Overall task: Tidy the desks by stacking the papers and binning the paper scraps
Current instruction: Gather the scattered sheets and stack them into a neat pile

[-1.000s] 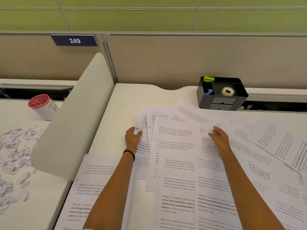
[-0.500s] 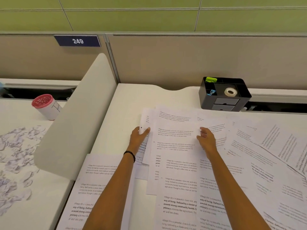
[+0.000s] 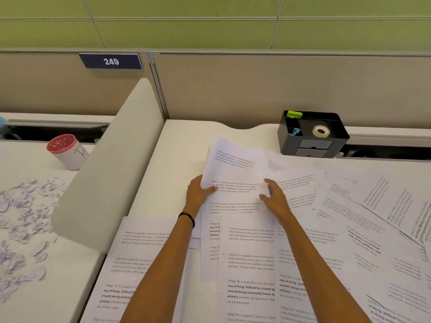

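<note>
Though partly blurred, "Village life" papers [image 3: 235, 170], sign [image 3: 111, 61] "249".

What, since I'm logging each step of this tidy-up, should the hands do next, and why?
Probably close the right hand on the right edge of the gathered sheets and square them. The left hand pinches their left edge, while the right hand only rests open against them; more loose sheets lie spread to the right.
</note>
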The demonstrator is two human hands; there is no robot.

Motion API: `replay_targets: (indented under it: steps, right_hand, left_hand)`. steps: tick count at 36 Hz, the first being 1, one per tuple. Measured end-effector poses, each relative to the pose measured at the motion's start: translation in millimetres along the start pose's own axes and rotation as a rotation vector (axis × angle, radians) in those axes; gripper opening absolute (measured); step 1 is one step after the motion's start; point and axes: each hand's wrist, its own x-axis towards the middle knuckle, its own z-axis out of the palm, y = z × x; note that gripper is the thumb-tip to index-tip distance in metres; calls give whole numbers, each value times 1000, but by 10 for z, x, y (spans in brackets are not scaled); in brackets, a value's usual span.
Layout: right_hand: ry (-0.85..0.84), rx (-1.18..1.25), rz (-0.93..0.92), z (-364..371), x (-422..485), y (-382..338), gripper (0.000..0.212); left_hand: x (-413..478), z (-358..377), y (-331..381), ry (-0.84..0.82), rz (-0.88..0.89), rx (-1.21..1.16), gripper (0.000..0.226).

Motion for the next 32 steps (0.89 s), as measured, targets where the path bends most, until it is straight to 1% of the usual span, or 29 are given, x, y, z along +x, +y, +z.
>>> replay_targets:
  steps: [4,9,18,25,29,32]
  right_hand:
    - [34,50,11,-29,-15,-46,67]
    - [113,82,-13,-98,-17,-127,73]
    - [122,159,-101,-285,-38,-415,66]
    - [104,179,-204,-364,-149,-643,60]
    - [102,189,-261,-430,-200,-778,64]
    - [112,242,-313,-507,-258,-880,71]
  left_hand:
    - [-22,-32,144,-2,61,-5,36]
    - [-58,-92,369,-14,149,-7,34]
    - [-215,-244,869,11,322,-33,29]
    - [-358,-365,1176,48,400,-111,27]
    - [-461,-431,1342,39,443,-151,29]
    - [-533,-479,1456,25,467,-178,30]
